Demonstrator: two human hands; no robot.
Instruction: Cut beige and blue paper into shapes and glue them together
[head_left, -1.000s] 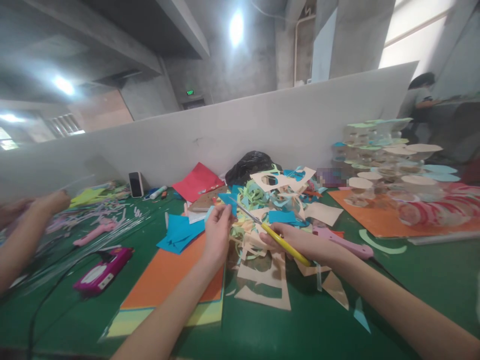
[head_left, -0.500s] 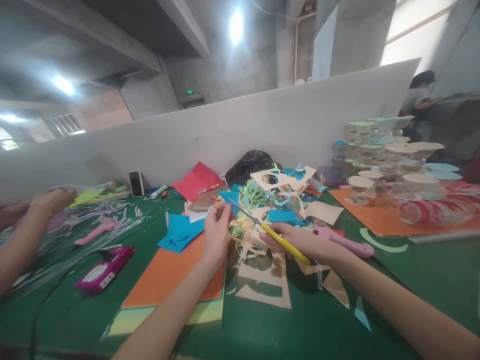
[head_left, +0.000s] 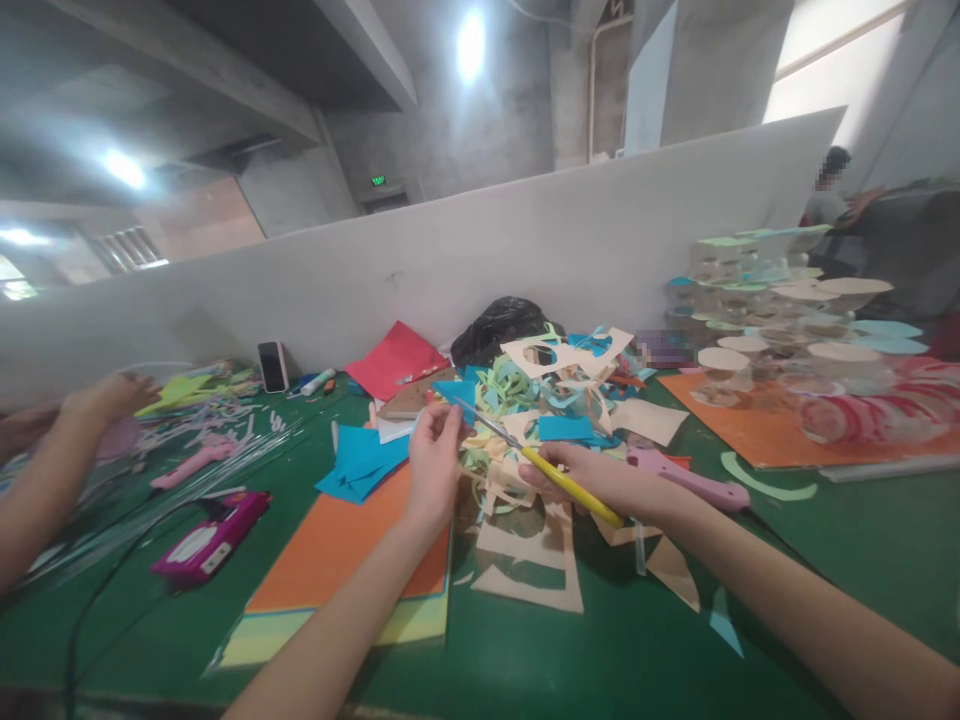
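Observation:
My left hand (head_left: 437, 440) is closed in a pinch on a small blue piece of paper (head_left: 454, 390). My right hand (head_left: 581, 478) grips yellow-handled scissors (head_left: 574, 485), their metal blades pointing up and left, with the tips close by my left fingertips at the paper. Whether the blades are touching the paper is hard to tell. Folded blue paper (head_left: 364, 462) lies left of my left hand, on top of a stack of orange and yellow sheets (head_left: 330, 565). Under and behind the scissors spreads a heap of cut paper scraps (head_left: 517, 400).
A pink glue gun (head_left: 690, 480) lies beyond my right wrist. Cups with paper discs (head_left: 810, 310) are stacked at right on orange paper (head_left: 720, 430). At left are a magenta box (head_left: 210, 540), a phone (head_left: 273, 367) and another person's hand (head_left: 109, 392). A black bag (head_left: 502, 328) sits behind the heap.
My hands and the scissors stay almost where they were. The other person's hand at left has shifted slightly right. In the background at right, a person has changed posture.

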